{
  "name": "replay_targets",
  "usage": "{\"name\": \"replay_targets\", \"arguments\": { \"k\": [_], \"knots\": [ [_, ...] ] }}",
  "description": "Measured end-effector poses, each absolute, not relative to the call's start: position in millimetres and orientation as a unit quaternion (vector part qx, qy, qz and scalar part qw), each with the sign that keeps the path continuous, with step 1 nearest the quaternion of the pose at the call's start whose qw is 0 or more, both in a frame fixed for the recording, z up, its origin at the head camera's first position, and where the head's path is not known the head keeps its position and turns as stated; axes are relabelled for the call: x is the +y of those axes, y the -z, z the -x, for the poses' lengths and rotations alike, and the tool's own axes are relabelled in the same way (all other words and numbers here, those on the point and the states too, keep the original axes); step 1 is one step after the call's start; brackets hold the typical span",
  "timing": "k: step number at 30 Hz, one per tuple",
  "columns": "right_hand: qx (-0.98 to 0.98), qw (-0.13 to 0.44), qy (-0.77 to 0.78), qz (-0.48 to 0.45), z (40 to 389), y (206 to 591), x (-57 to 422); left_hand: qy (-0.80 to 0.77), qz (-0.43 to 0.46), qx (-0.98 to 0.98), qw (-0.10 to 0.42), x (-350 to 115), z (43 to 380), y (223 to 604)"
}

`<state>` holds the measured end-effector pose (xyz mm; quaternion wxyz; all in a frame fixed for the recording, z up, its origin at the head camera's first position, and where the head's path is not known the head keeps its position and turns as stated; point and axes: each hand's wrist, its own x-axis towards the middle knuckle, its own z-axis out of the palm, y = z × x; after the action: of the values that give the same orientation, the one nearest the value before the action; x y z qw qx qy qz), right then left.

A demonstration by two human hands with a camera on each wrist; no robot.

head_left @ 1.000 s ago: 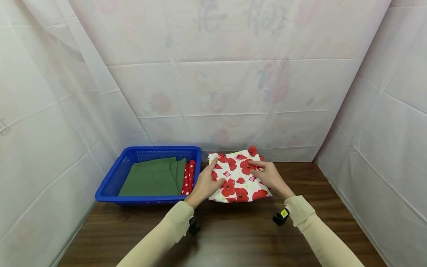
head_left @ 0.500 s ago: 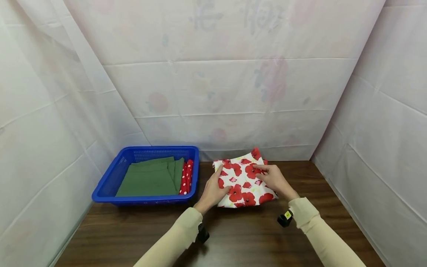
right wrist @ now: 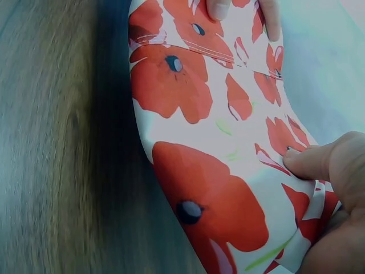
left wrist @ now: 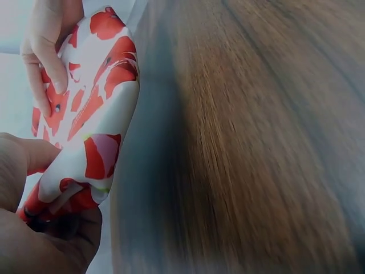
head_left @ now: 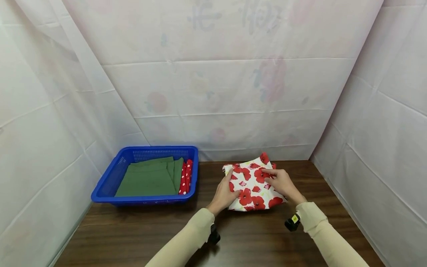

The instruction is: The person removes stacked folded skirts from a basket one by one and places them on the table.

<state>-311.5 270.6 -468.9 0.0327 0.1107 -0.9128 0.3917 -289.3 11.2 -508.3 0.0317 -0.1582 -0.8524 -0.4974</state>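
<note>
Both hands hold a folded white cloth printed with red poppies, close over the table. Its seams show in the right wrist view. My left hand grips the cloth's left edge, its thumb on top; in the left wrist view, fingers of that left hand curl beneath the fold. On the other side, my right hand has its thumb and index finger on the upper face. The right wrist view shows the right hand pinching the right edge, its other fingers partly hidden.
Left of the cloth stands a blue plastic basket. Inside it lie folded green cloth and red polka-dot cloth. A pale sheet wall rises behind the brown wooden table, with more sheeting on both sides.
Both hands have carried the poppy-print cloth to the right and slightly nearer, away from the basket. Their hold on it looks the same.
</note>
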Motion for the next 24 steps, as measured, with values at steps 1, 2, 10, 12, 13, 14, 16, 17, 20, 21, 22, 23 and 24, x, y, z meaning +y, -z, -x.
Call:
{"name": "replay_targets", "arguments": {
  "k": [1, 2, 10, 12, 13, 14, 16, 17, 20, 21, 22, 23, 24],
  "knots": [
    [-0.913, 0.034, -0.392, -0.109, 312, 470, 274, 0.496, 0.162, -0.853, 0.029, 15, 291, 508],
    [-0.913, 0.033, -0.392, -0.106, 311, 471, 277, 0.493, 0.165, -0.853, 0.028, 19, 292, 508],
    [-0.926, 0.039, -0.369, -0.075, 311, 475, 301, 0.467, 0.196, -0.862, 0.012, 48, 303, 508],
    [-0.929, 0.046, -0.360, -0.070, 312, 476, 306, 0.472, 0.199, -0.859, 0.004, 53, 306, 509],
    [-0.929, 0.047, -0.360, -0.066, 312, 477, 309, 0.477, 0.200, -0.856, -0.001, 56, 307, 510],
    [-0.930, 0.047, -0.359, -0.060, 312, 478, 311, 0.480, 0.200, -0.854, -0.007, 58, 308, 511],
    [-0.933, 0.047, -0.353, -0.050, 312, 481, 316, 0.484, 0.202, -0.851, -0.018, 63, 309, 515],
    [-0.934, 0.046, -0.352, -0.044, 312, 483, 319, 0.485, 0.203, -0.850, -0.022, 66, 309, 517],
    [-0.934, 0.041, -0.354, -0.023, 311, 487, 328, 0.481, 0.212, -0.850, -0.030, 72, 309, 521],
    [-0.935, 0.044, -0.352, -0.020, 310, 489, 331, 0.480, 0.215, -0.850, -0.027, 75, 309, 522],
    [-0.936, 0.048, -0.348, -0.019, 311, 490, 335, 0.478, 0.216, -0.851, -0.026, 77, 310, 522],
    [-0.937, 0.050, -0.346, -0.019, 311, 490, 338, 0.479, 0.218, -0.850, -0.023, 79, 310, 523],
    [-0.937, 0.053, -0.345, -0.019, 312, 491, 341, 0.481, 0.217, -0.849, -0.024, 81, 310, 522]
  ]
}}
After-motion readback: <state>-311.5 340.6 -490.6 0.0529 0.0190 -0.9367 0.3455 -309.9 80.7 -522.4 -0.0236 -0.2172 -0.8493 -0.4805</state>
